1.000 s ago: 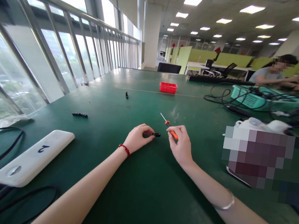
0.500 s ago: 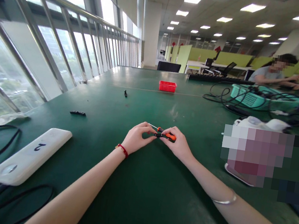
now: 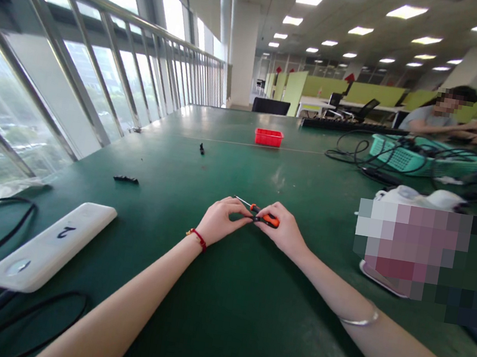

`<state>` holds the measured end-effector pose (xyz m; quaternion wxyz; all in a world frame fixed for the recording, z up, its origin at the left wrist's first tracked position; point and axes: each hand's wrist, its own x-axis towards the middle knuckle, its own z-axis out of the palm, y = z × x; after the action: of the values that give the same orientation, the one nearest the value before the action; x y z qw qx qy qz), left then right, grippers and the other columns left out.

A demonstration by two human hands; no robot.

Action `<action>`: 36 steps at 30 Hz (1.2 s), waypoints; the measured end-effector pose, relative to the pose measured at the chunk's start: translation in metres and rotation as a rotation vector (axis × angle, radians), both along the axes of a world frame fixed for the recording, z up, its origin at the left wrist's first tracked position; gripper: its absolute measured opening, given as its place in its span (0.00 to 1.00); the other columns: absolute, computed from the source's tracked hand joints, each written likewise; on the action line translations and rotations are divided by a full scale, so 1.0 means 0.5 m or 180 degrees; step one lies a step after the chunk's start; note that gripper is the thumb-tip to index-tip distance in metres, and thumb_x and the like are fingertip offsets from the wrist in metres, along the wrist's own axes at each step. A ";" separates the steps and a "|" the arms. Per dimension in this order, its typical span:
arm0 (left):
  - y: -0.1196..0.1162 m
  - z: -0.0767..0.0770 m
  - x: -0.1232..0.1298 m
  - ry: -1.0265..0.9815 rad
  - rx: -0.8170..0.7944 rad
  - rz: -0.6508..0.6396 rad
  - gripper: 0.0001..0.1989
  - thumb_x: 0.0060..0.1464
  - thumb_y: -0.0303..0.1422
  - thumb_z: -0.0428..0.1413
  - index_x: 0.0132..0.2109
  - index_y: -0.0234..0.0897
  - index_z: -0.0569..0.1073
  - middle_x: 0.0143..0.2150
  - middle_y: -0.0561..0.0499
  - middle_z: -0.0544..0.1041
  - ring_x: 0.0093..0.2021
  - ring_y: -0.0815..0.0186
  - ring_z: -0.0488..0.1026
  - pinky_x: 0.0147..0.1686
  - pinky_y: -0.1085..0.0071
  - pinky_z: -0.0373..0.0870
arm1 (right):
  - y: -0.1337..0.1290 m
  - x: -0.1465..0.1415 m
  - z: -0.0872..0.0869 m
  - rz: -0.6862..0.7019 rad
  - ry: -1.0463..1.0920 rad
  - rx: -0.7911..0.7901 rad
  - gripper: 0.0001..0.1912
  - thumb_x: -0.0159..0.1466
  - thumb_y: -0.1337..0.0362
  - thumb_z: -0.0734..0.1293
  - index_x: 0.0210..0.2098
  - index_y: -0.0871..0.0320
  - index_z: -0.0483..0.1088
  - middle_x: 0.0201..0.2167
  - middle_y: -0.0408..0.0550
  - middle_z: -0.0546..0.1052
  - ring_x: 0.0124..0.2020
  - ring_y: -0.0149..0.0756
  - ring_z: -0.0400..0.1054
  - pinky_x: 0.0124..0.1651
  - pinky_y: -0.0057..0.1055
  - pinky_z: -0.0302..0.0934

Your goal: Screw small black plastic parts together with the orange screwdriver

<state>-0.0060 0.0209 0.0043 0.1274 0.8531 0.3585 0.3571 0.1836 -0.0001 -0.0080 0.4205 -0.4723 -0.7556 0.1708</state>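
Over the middle of the green table (image 3: 216,320), my left hand (image 3: 219,221) pinches one end of a small black part (image 3: 255,218) between thumb and fingers. My right hand (image 3: 281,226) has its fingertips on the other end of that part. It also holds a screwdriver (image 3: 270,220) with an orange and black handle, whose thin metal shaft points left past my left fingertips. The two hands nearly meet at the black part. Its details are too small to make out, and the fingers partly cover it.
A white power bank (image 3: 51,245) lies at the left near black cables. Small black pieces (image 3: 127,179) (image 3: 202,148) lie further back. A red basket (image 3: 268,138) stands at the far middle, a teal basket (image 3: 405,155) with cables at the far right. A person (image 3: 438,116) sits beyond.
The black part has tilted slightly between my fingers, and less of it shows. The screwdriver has shifted a little, with more of its shaft in sight. Both hands stay in nearly the same place.
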 end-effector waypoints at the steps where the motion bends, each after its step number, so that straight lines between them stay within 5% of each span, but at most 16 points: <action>1: 0.001 -0.001 0.000 -0.0014 -0.0031 -0.0015 0.05 0.50 0.33 0.57 0.34 0.41 0.78 0.36 0.51 0.78 0.40 0.64 0.72 0.43 0.67 0.69 | 0.000 0.000 0.001 0.0008 -0.0008 -0.0003 0.04 0.55 0.63 0.67 0.30 0.56 0.72 0.31 0.43 0.68 0.34 0.32 0.67 0.41 0.32 0.60; 36: -0.010 0.001 0.009 0.1184 0.1216 -0.0085 0.09 0.55 0.29 0.50 0.40 0.36 0.75 0.36 0.48 0.76 0.39 0.66 0.70 0.40 0.70 0.70 | 0.011 0.006 -0.012 0.0114 0.0043 -0.0158 0.02 0.53 0.65 0.68 0.27 0.57 0.71 0.29 0.42 0.66 0.32 0.32 0.65 0.40 0.31 0.58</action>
<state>-0.0014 0.0161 0.0049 -0.0993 0.9173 0.2905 0.2536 0.1864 0.0054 -0.0139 0.4106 -0.4678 -0.7567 0.2002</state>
